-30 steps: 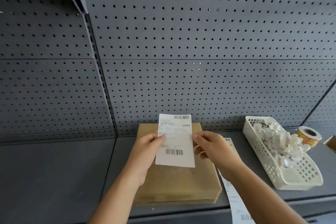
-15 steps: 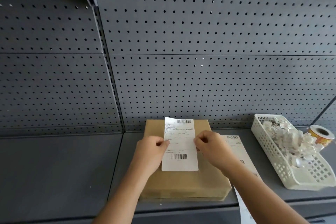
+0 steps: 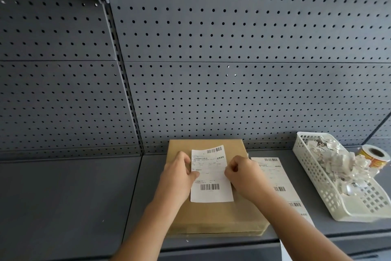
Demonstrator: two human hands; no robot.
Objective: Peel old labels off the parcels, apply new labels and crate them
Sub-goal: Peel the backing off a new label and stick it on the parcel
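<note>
A flat brown cardboard parcel (image 3: 213,216) lies on the grey shelf against the pegboard. A white shipping label (image 3: 210,180) with barcodes is over the parcel's top. My left hand (image 3: 177,178) pinches the label's left edge with thumb and curled fingers. My right hand (image 3: 241,173) pinches its right edge the same way. The label's far end curls up a little off the box. Whether its near part touches the cardboard, I cannot tell.
A strip of further labels (image 3: 277,182) lies on the shelf (image 3: 63,201) right of the parcel and hangs over the front edge. A white plastic basket (image 3: 313,178) of crumpled label scraps stands at the right, with a tape roll (image 3: 373,155) behind it. Pegboard wall (image 3: 211,70) backs the shelf.
Both hands have carried the label down and forward, closer to the parcel's top. The view has shifted so that parcel, basket and label strip sit further right and more of the strip shows.
</note>
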